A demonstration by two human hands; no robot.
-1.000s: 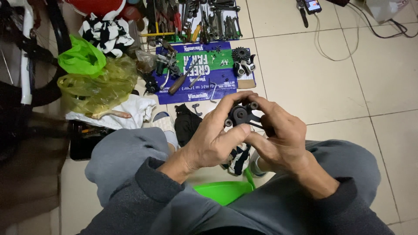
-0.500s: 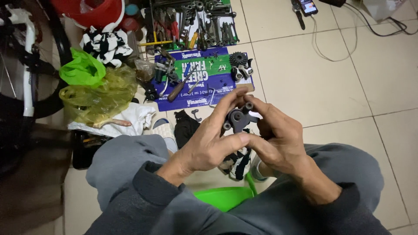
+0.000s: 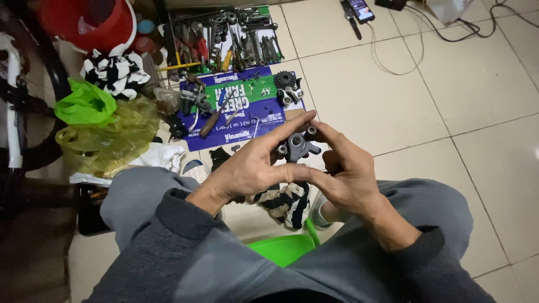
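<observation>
from the far left i see a bicycle frame [image 3: 11, 106] at the edge, then a green plastic bag [image 3: 84, 104] lying on a yellowish bag [image 3: 109, 137], with a black-and-white striped cloth [image 3: 115, 72] and a red bucket [image 3: 92, 22] farther off. right of those a blue and green flattened carton [image 3: 241, 112] lies on the floor, carrying a screwdriver [image 3: 216, 115] and a small dark gear cluster [image 3: 287, 87]; beyond it a spread of hand tools [image 3: 236, 36].

near the middle, my left hand [image 3: 252, 168] comes in from the left, its fingers [image 3: 292, 126] stretched long over the top of a dark metal bike part [image 3: 297, 146], pinching its left side. the part sits between both hands, above my knees, well above the floor. its long axis runs roughly left to right, tilted slightly up toward the far right, with two small rollers at the ends and a stub pointing right.

my right hand [image 3: 351, 174] grips it from the right and beneath, fingers curled tight around it. far right, a phone [image 3: 362, 8] and cable [image 3: 426, 33] lie on the tiles.
</observation>
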